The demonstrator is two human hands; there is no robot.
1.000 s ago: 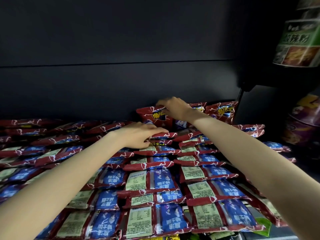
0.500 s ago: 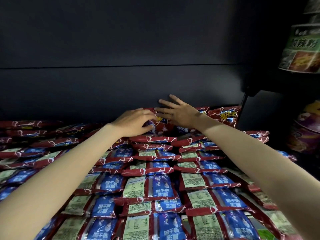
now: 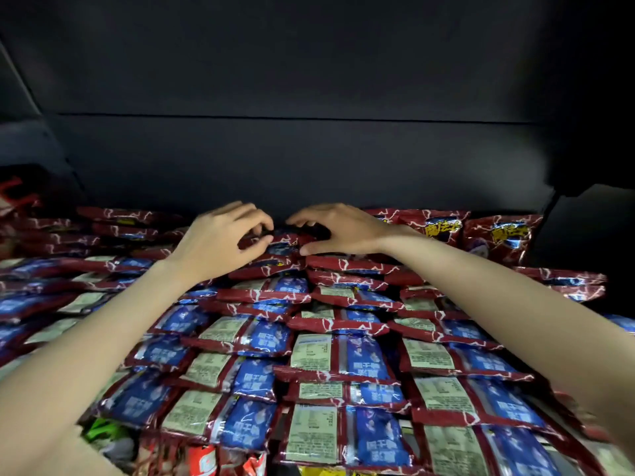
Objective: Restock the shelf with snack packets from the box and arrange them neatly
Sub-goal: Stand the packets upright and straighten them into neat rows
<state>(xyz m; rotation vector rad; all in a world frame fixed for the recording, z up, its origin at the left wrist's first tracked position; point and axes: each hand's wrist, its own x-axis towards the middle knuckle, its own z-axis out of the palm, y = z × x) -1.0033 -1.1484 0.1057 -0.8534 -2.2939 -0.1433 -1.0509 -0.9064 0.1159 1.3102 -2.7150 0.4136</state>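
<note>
Both hands are working at the back of the shelf, on one red snack packet (image 3: 287, 239) that is lying between them. The left hand (image 3: 220, 245) is curling its fingers and thumb around the left end of this packet, and the right hand (image 3: 338, 230) is doing the same at the right end, with its thumb pressing low at the front edge. So both grips are narrow and are holding the same packet. How firmly they are pinching it, I cannot tell, because the packet is dark there.

The packet is lying with its long axis from left to right, parallel to the dark back wall (image 3: 309, 159), and it is just before this wall. The two hands are about equally near to it.

I judge that they are settling it into the back row. To the right, upright packets (image 3: 443, 231) are showing their fronts against the wall. In front, rows of flat packets (image 3: 343, 359) are overlapping toward the camera, backs up. The box is not in view.
</note>
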